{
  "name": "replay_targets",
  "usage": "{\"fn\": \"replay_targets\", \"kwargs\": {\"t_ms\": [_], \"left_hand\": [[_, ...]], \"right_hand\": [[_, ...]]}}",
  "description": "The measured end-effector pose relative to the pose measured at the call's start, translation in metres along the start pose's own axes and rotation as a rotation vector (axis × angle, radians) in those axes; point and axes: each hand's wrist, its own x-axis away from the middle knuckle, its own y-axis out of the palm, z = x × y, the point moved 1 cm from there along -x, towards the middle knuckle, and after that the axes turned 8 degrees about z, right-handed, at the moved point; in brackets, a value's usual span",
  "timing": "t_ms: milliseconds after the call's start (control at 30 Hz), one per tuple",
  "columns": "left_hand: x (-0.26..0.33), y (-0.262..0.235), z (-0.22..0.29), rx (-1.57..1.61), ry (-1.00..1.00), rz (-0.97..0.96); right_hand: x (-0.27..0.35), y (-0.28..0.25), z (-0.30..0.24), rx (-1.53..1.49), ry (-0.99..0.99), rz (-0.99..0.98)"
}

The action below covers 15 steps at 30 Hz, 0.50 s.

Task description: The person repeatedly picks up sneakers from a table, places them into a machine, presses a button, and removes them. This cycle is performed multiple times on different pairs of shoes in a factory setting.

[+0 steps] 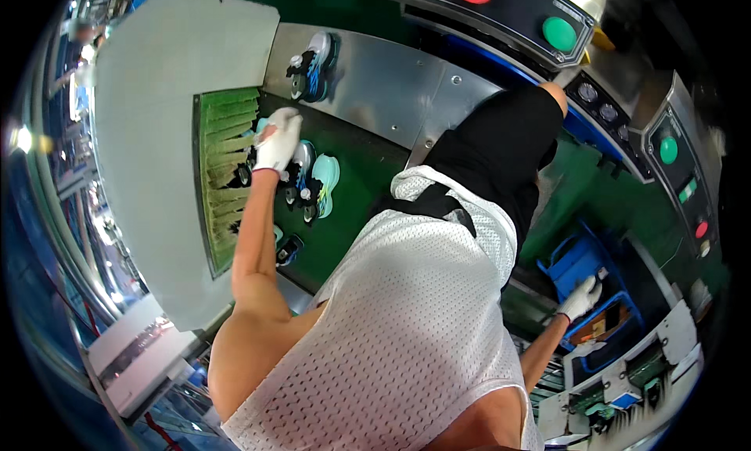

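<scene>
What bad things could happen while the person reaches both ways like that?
The left gloved hand is on the turquoise and black shoes right beside the green curtain strips at the machine's opening, so glove or fingers might get drawn in there. The right gloved hand rests on the blue plastic crate far off to the other side, so stretching this wide could knock a shoe over.

White-gloved hands (278, 142), turquoise-and-black shoes (313, 185), green belt (352, 193), blue crate (579, 255).
</scene>
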Motion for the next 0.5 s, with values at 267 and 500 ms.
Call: {"fn": "replay_targets", "kwargs": {"t_ms": [267, 500], "left_hand": [[0.129, 0.089, -0.078, -0.403, -0.248, -0.585], [0.091, 0.053, -0.015, 0.055, -0.391, -0.367]], "right_hand": [[0.099, 0.078, -0.228, -0.159, -0.396, -0.559], [0.213, 0.136, -0.348, -0.232, -0.619, -0.956]]}}
